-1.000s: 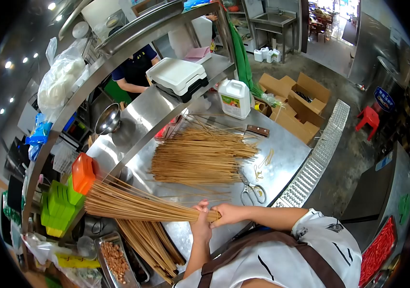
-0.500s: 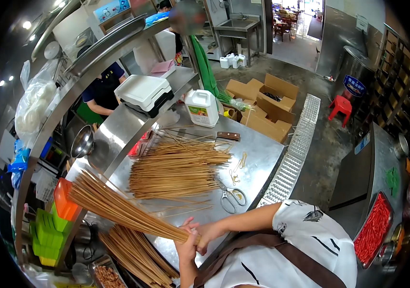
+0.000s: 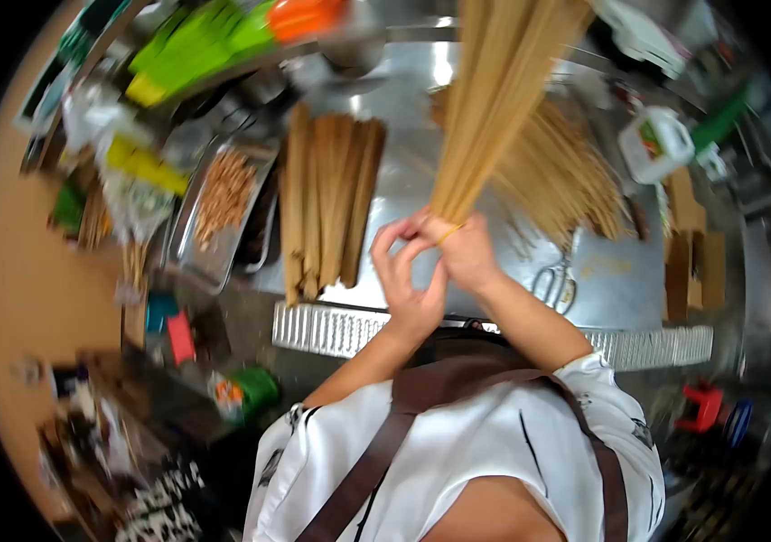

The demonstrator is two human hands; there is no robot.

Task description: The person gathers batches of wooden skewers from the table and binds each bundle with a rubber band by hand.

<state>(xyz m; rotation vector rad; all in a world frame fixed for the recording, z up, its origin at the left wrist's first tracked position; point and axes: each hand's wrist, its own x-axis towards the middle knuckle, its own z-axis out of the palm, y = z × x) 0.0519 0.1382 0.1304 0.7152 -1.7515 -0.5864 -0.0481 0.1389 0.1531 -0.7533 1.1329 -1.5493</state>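
A thick bundle of long wooden sticks [image 3: 494, 99] points away from me, its near end in my right hand [image 3: 468, 257], which is closed around it. At that near end shows a yellow rubber band [image 3: 448, 235], looped close to my fingers. My left hand [image 3: 411, 271] touches the same end from the left, fingers curled and thumb bent in, and appears to hold the band; motion blur hides the exact grip. More loose sticks [image 3: 557, 172] lie beyond my right hand. Scissors [image 3: 554, 285] rest on the metal table right of my right forearm.
Several tied-looking stick bundles [image 3: 331, 199] lie on the table [image 3: 408, 135] at left, beside a metal tray [image 3: 212, 271] of chopped pieces. A white jug [image 3: 656, 144] stands at right, near cardboard boxes [image 3: 694, 244]. Green containers [image 3: 191, 45] sit on the far-left shelf.
My view has swung left and downward. The bundle has gone from slanting left to pointing away from me. My left hand's fingers have shifted to the band at the bundle's near end.
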